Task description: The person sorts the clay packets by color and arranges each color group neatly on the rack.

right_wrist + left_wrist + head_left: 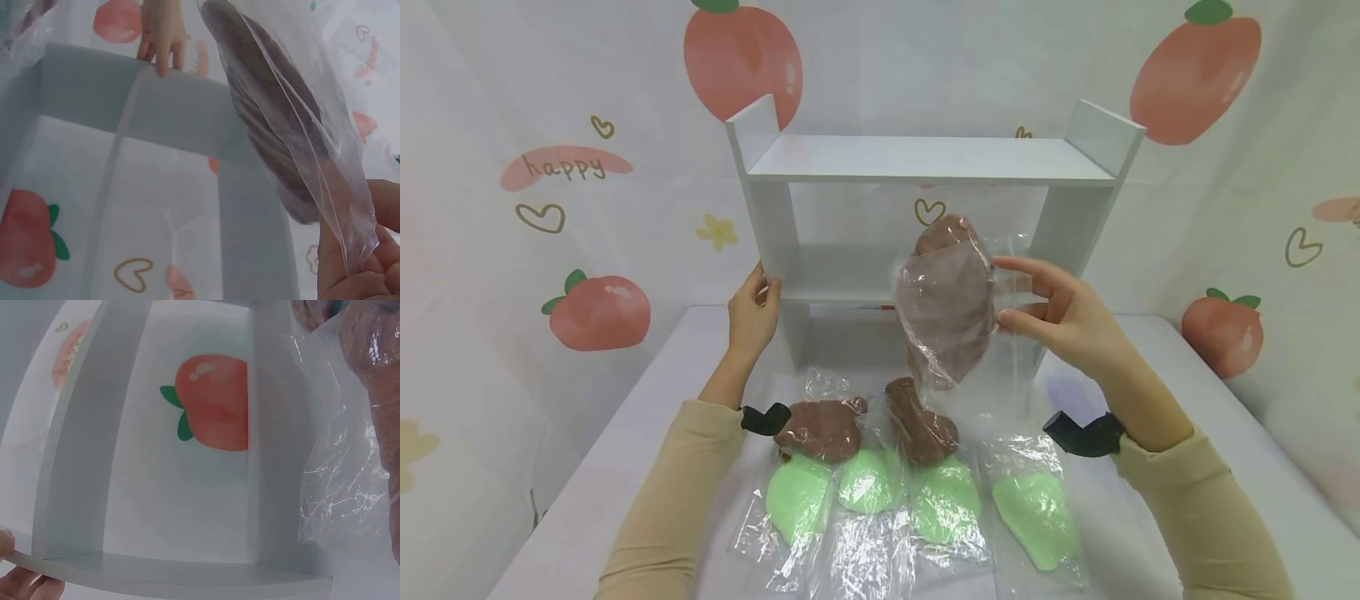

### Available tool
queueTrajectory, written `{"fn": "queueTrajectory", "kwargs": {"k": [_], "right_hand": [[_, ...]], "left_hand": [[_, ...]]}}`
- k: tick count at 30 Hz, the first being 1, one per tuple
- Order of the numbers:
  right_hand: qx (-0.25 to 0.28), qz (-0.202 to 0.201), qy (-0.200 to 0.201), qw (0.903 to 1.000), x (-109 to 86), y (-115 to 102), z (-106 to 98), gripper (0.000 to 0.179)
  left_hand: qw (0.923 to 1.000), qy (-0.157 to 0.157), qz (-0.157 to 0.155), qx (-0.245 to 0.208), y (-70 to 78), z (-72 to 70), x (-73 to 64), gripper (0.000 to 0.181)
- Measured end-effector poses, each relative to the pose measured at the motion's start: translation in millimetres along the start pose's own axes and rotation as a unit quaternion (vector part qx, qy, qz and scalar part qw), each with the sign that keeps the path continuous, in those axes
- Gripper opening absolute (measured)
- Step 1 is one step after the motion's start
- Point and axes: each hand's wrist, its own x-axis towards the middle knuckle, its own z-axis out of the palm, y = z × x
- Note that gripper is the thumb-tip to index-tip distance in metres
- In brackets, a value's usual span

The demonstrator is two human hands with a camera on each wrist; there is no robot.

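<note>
My right hand (pixel 1060 312) pinches the edge of a clear plastic bag (pixel 946 308) with a flattened, clay-like brown lump inside. The bag hangs upright before the middle opening of a small white shelf unit (pixel 925 157). In the right wrist view the bag's film (pixel 359 240) bunches between thumb and fingers. My left hand (pixel 754 312) grips the front edge of the unit's left side panel, thumb on one face and fingers on the other. The left wrist view catches those fingertips (pixel 31 584) at its lower left corner.
On the white table (pixel 625 450), nearer me than the shelf, lie two bagged brown lumps (pixel 820 429) and several bagged light green ones (pixel 1037 517) in a row. Behind stands a white cloth backdrop (pixel 865 67) printed with peaches and hearts.
</note>
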Motion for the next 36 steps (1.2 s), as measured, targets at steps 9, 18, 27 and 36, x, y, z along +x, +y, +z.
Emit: {"fn": "queueTrajectory", "kwargs": {"k": [9,18,27,36], "right_hand": [[0.054,-0.033,0.016,0.9979,20.2,-17.2,-0.7,0.055],[0.095,-0.039,0.037,0.994,39.3,-31.1,4.7,0.056],[0.102,-0.028,0.072,0.9918,64.2,-40.0,13.6,0.058],[0.125,-0.026,0.1,0.9867,91.3,-40.2,20.4,0.059]], "left_hand": [[1.0,-0.004,-0.003,0.003,0.1,-0.4,-0.4,0.046],[1.0,0.001,0.003,0.003,0.7,-0.1,-0.8,0.046],[1.0,-0.002,0.006,0.004,0.3,-0.7,-1.3,0.046],[0.9999,0.002,0.014,-0.001,0.4,-0.6,-1.7,0.045]]}}
